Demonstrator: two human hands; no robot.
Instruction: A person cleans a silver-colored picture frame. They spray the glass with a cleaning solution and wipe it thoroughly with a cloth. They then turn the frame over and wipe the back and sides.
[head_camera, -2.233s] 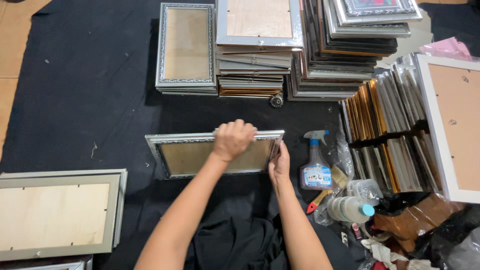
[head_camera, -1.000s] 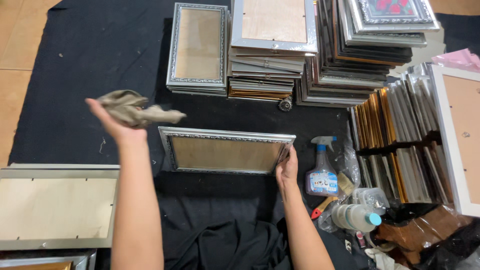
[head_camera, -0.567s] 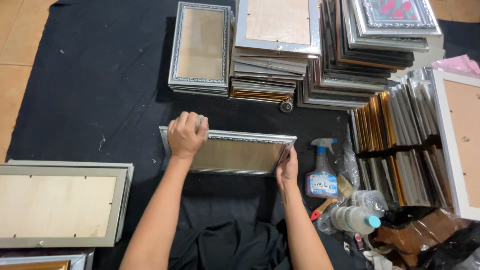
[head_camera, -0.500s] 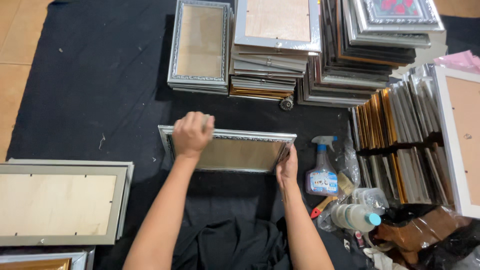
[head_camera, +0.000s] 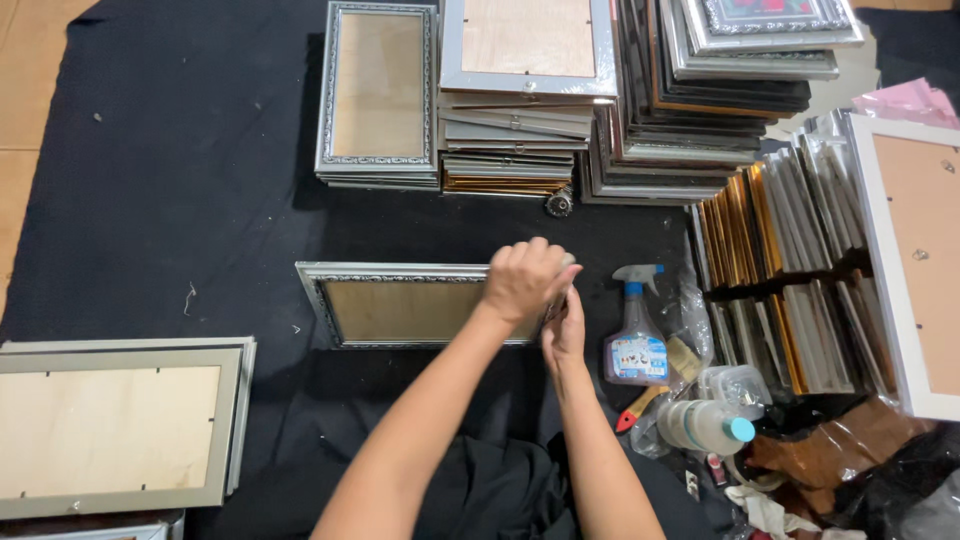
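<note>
The silver picture frame (head_camera: 405, 305) lies in the centre, long axis left to right. Both hands are at its right end: the left hand (head_camera: 525, 280) is closed on top, maybe over a cloth; the right hand (head_camera: 565, 330) grips the edge.

Silver ornate-patterned picture frame (head_camera: 400, 305) with tan backing at centre on a black cloth (head_camera: 150, 180); right of it, a clear spray bottle (head_camera: 637, 330) with blue-white nozzle; red-handled brush (head_camera: 655, 385) lower right.

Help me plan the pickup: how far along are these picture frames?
Possibly done: the large frames set aside at lower left. In hand: the silver frame on the black cloth, left hand pressing its right end, right hand at that edge. Left, seemingly: the stacks above and the upright rows at right.
</note>
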